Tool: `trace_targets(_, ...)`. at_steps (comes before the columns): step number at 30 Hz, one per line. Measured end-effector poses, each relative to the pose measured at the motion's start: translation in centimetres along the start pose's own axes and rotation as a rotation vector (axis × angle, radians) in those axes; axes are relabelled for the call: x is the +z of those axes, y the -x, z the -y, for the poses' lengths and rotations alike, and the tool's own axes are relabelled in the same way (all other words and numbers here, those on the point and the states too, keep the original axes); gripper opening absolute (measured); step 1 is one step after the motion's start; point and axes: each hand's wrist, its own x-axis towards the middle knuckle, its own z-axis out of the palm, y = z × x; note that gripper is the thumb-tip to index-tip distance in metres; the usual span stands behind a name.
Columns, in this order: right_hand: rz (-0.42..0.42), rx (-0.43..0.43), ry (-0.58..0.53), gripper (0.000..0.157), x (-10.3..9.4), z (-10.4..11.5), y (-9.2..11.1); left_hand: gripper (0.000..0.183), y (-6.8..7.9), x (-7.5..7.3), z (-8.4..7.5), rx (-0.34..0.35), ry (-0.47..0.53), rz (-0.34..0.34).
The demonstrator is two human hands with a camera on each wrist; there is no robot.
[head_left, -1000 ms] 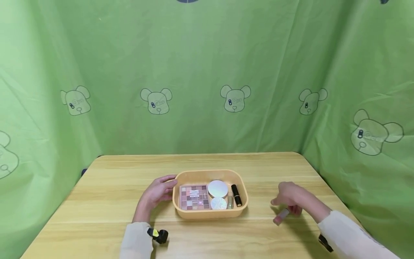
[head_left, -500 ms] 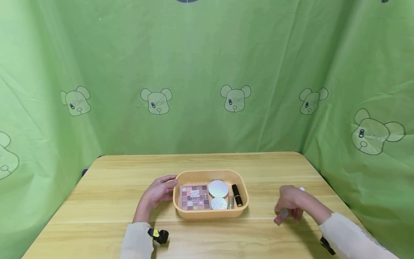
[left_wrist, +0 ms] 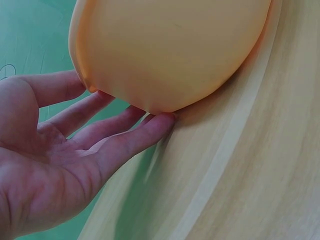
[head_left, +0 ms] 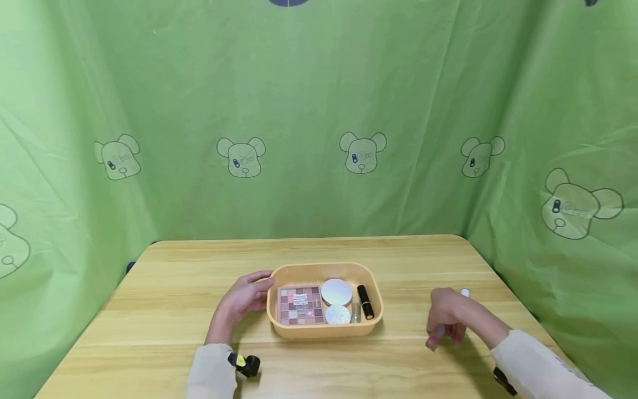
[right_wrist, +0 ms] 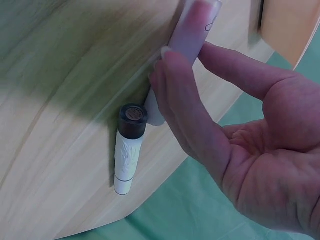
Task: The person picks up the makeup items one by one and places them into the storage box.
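My left hand (head_left: 245,299) is at the left end of a light-orange tray (head_left: 324,331); in the left wrist view its fairly straight fingers (left_wrist: 125,140) touch the tray's outer wall. Inside the tray lie a makeup palette (head_left: 301,305), two round compacts, the larger (head_left: 336,292) behind the smaller (head_left: 338,314), a small clear tube (head_left: 355,313) and a black lipstick tube (head_left: 365,302). To the tray's right, my right hand (head_left: 448,310) pinches a pink and frosted lip gloss tube (right_wrist: 192,37) between thumb and fingers, low over the table.
A white tube with a dark end (right_wrist: 129,150) is on the wooden table (head_left: 199,260) beside the right hand; its white tip shows behind that hand in the head view. Green curtains (head_left: 299,205) stand behind the table and along both sides.
The right hand's fingers have come down onto the lip gloss tube, covering more of it. The white tube's tip has come into sight behind that hand. Left hand and tray stay put.
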Motion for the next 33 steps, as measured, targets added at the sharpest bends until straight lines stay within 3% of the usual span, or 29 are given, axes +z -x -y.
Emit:
trace_targets(12, -0.012, -0.012, 0.023, 0.022, -0.04, 0.54, -0.24, 0.046, 0.0, 0.0, -0.01, 0.01, 0.004, 0.025)
trace_targets(26, 0.001, -0.033, 0.04, 0.013, 0.51, 0.68, -0.5, 0.047, 0.04, -0.1, 0.03, 0.018, -0.006, 0.024)
trace_targets(33, -0.02, -0.046, -0.062, 0.034, 0.88, 0.53, -0.28, 0.047, -0.07, -0.16, 0.18, 0.014, -0.009, 0.024)
